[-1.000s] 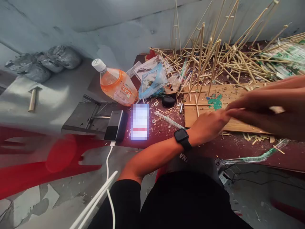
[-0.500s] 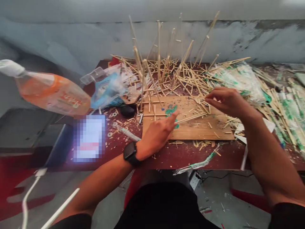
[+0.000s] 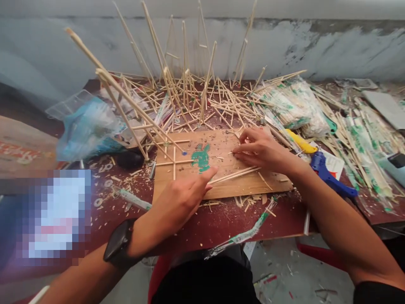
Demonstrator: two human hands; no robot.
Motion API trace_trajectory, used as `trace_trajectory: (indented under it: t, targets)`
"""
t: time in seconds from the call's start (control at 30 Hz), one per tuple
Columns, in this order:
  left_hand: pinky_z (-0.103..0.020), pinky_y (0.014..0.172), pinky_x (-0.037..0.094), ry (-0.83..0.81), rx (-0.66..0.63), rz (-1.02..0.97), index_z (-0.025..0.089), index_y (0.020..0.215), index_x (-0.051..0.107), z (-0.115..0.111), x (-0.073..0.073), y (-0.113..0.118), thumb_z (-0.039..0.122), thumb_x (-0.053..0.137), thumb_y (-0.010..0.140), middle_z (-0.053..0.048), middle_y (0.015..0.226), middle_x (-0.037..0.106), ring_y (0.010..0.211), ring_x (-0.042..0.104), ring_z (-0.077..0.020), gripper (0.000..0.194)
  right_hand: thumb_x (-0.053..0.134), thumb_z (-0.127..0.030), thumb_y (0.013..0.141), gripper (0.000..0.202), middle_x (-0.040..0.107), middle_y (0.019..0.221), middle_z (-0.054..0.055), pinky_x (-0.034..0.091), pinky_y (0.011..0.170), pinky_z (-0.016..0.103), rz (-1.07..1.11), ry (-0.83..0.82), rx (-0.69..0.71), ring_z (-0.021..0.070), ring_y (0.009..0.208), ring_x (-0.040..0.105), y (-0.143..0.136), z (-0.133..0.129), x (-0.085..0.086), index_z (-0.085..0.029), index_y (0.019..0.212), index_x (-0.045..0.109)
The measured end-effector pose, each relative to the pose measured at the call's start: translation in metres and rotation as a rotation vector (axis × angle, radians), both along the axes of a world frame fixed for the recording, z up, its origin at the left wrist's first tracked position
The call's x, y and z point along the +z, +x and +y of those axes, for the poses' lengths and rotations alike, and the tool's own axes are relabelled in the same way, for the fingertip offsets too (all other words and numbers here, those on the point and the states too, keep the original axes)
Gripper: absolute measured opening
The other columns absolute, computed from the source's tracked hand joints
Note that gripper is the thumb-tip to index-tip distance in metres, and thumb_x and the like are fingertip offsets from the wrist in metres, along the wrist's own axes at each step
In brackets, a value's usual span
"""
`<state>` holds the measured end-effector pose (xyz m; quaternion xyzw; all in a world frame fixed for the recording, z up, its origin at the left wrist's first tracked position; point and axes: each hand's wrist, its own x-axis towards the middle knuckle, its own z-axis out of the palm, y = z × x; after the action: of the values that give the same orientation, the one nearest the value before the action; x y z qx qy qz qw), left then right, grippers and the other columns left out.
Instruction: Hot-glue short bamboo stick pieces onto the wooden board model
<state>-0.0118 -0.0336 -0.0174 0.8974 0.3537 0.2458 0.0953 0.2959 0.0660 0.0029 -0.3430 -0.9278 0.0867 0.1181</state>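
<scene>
My left hand (image 3: 182,192) rests at the near edge of a wooden board (image 3: 221,143). Its thumb and fingers are closed on the near ends of thin bamboo sticks (image 3: 236,174), which slant right across the board. Over the board's right part is my right hand (image 3: 257,147), its fingers bent and drawn together close to the surface. Whatever they hold is hidden, though a tiny wood bit shows by the fingertips. Left of a green patch (image 3: 201,158) on the board, a few sticks lie crossed (image 3: 174,162).
Several tall stick frames (image 3: 167,80) stand behind the board among loose sticks. A blue-and-yellow glue gun (image 3: 329,175) lies to the right, near bagged sticks (image 3: 294,101). At left are a bottle (image 3: 28,147), a blurred lit screen (image 3: 58,215) and a blue plastic bag (image 3: 85,126).
The view has shifted, revealing the glue gun. My right hand has come down and inward over the board, where fewer small stick pieces show. My left hand keeps the bamboo sticks.
</scene>
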Motion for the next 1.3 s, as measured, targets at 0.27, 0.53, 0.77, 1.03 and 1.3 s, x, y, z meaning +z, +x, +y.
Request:
trace_trajectory:
  t: [0.27, 0.53, 0.77, 1.03, 1.3]
  targets:
    - [-0.027, 0.068, 0.058, -0.018, -0.004, -0.038, 0.018, 0.152, 0.044, 0.000, 0.002, 0.000, 0.019, 0.040, 0.117, -0.002, 0.093, 0.078, 0.074, 0.075, -0.0164, 0.036, 0.054, -0.036, 0.108, 0.030, 0.072, 0.109, 0.012, 0.047, 0.097, 0.046, 0.038, 0.143, -0.200, 0.0268, 0.098, 0.057, 0.009, 0.003, -0.001, -0.023, 0.099, 0.080]
    - [-0.026, 0.070, 0.059, -0.036, -0.022, -0.057, 0.017, 0.153, 0.044, -0.001, 0.003, 0.001, 0.018, 0.042, 0.116, -0.003, 0.096, 0.078, 0.078, 0.074, -0.0169, 0.037, 0.049, -0.043, 0.111, 0.039, 0.068, 0.147, 0.014, 0.045, 0.100, 0.059, -0.050, 0.154, -0.273, 0.0373, 0.124, 0.051, 0.003, -0.002, -0.008, -0.028, 0.126, 0.082]
    - [-0.027, 0.069, 0.057, -0.061, -0.027, -0.047, 0.016, 0.154, 0.044, 0.000, -0.004, 0.002, 0.019, 0.042, 0.116, -0.002, 0.093, 0.075, 0.076, 0.072, -0.0174, 0.038, 0.052, -0.039, 0.111, 0.034, 0.074, 0.127, 0.013, 0.044, 0.099, 0.051, -0.027, 0.167, -0.251, 0.0320, 0.113, 0.054, -0.009, 0.004, -0.001, -0.025, 0.114, 0.083]
    - [-0.031, 0.068, 0.059, -0.016, -0.040, -0.053, 0.011, 0.151, 0.046, 0.003, -0.005, 0.004, 0.022, 0.039, 0.118, -0.006, 0.091, 0.076, 0.078, 0.075, -0.0214, 0.036, 0.050, -0.014, 0.106, 0.029, 0.075, 0.102, 0.018, 0.036, 0.081, 0.042, -0.521, 0.194, -0.156, 0.0302, 0.103, 0.060, -0.058, 0.034, 0.032, -0.015, 0.094, 0.077]
    - [-0.033, 0.072, 0.063, -0.124, -0.030, -0.054, 0.011, 0.153, 0.046, 0.002, -0.001, 0.003, 0.017, 0.043, 0.115, -0.008, 0.096, 0.079, 0.083, 0.078, -0.0229, 0.038, 0.058, -0.002, 0.095, 0.030, 0.069, 0.069, 0.011, 0.037, 0.070, 0.040, -0.724, 0.125, -0.092, 0.0235, 0.073, 0.061, -0.084, 0.048, 0.050, -0.018, 0.081, 0.079]
